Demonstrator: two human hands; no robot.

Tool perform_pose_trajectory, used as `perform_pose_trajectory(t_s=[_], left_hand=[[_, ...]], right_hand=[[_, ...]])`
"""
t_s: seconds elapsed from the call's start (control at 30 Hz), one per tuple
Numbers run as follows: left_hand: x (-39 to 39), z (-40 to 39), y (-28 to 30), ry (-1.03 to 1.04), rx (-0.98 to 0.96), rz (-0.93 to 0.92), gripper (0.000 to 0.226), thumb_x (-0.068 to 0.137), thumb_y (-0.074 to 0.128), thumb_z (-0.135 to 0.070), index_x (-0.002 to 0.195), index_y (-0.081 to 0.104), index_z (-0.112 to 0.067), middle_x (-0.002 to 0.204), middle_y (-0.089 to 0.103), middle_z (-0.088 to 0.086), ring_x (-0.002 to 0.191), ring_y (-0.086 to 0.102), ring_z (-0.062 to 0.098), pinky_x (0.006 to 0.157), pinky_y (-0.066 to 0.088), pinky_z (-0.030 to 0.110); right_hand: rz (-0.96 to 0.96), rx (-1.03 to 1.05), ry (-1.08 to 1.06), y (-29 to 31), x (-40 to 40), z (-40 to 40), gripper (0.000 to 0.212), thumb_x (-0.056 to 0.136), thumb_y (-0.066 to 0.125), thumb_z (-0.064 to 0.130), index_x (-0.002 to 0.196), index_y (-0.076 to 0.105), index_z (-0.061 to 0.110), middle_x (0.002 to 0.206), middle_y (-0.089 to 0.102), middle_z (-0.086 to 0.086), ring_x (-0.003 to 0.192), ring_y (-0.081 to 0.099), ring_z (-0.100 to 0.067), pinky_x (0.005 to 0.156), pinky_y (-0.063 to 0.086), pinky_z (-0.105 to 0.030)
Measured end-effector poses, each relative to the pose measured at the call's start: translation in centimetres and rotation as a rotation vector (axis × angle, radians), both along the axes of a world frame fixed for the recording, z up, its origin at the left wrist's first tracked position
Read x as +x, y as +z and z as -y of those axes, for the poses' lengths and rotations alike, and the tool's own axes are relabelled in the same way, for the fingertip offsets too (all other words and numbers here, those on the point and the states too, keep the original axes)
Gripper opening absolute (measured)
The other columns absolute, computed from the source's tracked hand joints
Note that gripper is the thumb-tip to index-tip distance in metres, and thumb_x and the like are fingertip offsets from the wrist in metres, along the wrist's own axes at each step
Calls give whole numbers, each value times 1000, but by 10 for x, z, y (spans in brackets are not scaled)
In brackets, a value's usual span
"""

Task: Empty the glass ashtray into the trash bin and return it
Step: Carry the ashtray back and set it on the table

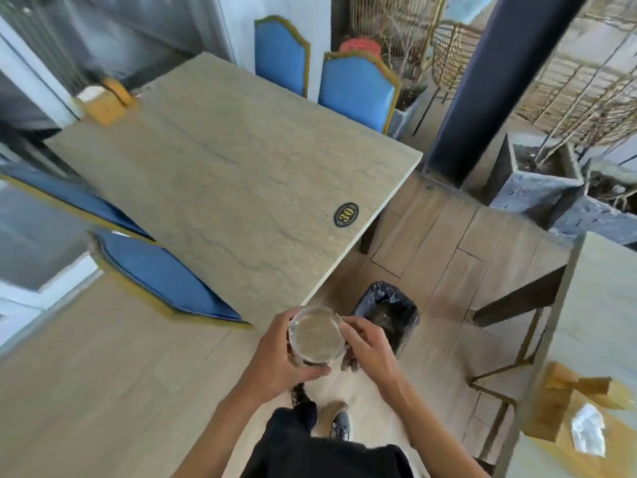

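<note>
Glass ashtray (317, 338) carried at the bin, tipping not yet done.
It is clasped between the fingers of left hand (275, 357) and right hand (367, 346); the lined trash bin (389, 313) stands just beyond the right fingers, so a short reach and tilt is judged next.

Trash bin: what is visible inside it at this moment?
The trash bin shows a black liner and a dark, blurred interior; no contents can be made out. The right hand, holding the glass ashtray with the left hand, covers its near-left rim.
</note>
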State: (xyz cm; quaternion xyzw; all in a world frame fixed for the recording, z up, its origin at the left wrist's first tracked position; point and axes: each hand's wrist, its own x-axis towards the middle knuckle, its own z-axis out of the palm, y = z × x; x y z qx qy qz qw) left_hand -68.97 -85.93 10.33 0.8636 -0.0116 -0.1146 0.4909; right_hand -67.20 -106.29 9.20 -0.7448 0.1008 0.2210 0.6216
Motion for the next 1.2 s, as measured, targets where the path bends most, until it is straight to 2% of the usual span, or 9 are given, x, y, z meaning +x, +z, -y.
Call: perform_pose_trajectory(t_s=[0.1,0.2,0.37,0.47,0.6,0.73,0.93,1.03,1.2], left_hand=[[-21,-20,10,71,-3,65,105,50,95,-53,137,40,-34,134,52,-18,124,53,8,97,53,28],[-42,-46,18,136,11,116,105,49,95,-54,136,42,-32,133,52,-17,123,53,8,96,54,28],[-69,-99,24,243,47,171,103,45,94,-59,132,44,-36,129,50,-19,120,52,5,94,51,23],[-83,-137,30,294,46,185,103,42,94,-60,130,44,-37,126,47,-22,117,52,-1,91,50,19],[-103,-202,36,329,32,194,100,43,94,-60,128,46,-38,126,48,-21,116,53,-2,88,49,18],[-116,-270,39,346,51,202,99,43,93,-60,127,44,-41,125,46,-20,117,50,-3,87,46,15],[-117,-347,44,319,78,240,97,44,95,-55,125,43,-40,121,47,-19,114,50,1,82,46,11],[-110,-373,43,299,76,243,101,43,94,-58,127,42,-37,121,47,-15,113,51,4,83,50,16],[-81,-402,36,311,41,235,104,43,93,-58,130,43,-33,121,47,-13,115,50,6,89,49,23]], right_hand=[[12,41,95,15,-4,-26,25,104,57,34,110,70,13,80,73,-16,54,66,-21,51,49,-34],[55,53,215,27,-10,-53,27,104,57,37,107,71,14,83,73,-20,59,68,-26,55,51,-33],[138,49,355,34,-21,-96,32,108,48,36,118,74,21,97,78,-10,75,71,-28,64,54,-32],[180,1,370,36,-30,-125,28,108,49,29,116,74,19,97,79,-7,81,72,-31,67,55,-33],[244,-118,359,29,-41,-178,18,105,56,18,109,73,18,92,79,-5,75,74,-22,67,58,-35],[260,-211,327,24,-51,-239,14,102,61,19,105,74,20,86,79,1,72,73,-9,66,53,-18],[313,-302,306,28,-52,-316,16,99,65,29,110,76,25,95,78,11,86,72,0,76,51,-14],[352,-345,336,35,-47,-341,18,100,63,31,114,74,27,99,76,13,88,71,-2,79,55,-19],[400,-379,325,39,-22,-372,17,101,63,26,114,74,23,102,75,13,91,67,3,76,48,-9]])
